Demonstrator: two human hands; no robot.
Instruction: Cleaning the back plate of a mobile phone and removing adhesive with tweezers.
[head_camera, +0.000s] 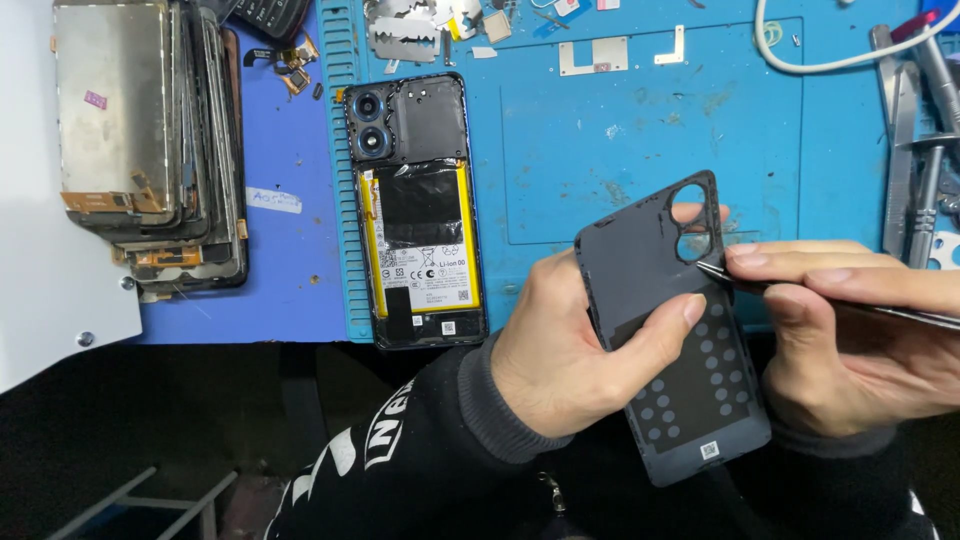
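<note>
Dark grey plastic, that is the phone back cover (668, 330) I hold tilted in front of me, inner face up, its two round camera holes at the upper end and rows of pale grey dots across the lower half, with a small square label near the bottom corner. My left hand (560, 345) is clamped on it — thumb pressed flat across the inner face, the other fingers behind the left edge. My right hand (850, 335) is closed around a thin metal tool (830, 297), and its dark tip touches the cover just beside the lower camera hole. The two hands are close together, meeting at the cover.

To the left of the cover, near it, the opened phone (418, 210) lies flat on the blue work mat (620, 130), its back bare: two camera lenses at the top and a black-and-yellow battery filling the middle. Further left of the cover, well apart, a stack of old screens (150, 140) rests on the bench. Above the cover, at the mat's far edge, small metal shields and scraps (420, 25) lie scattered. To the upper right of the cover — a white cable (830, 62) and several metal hand tools (915, 150).
</note>
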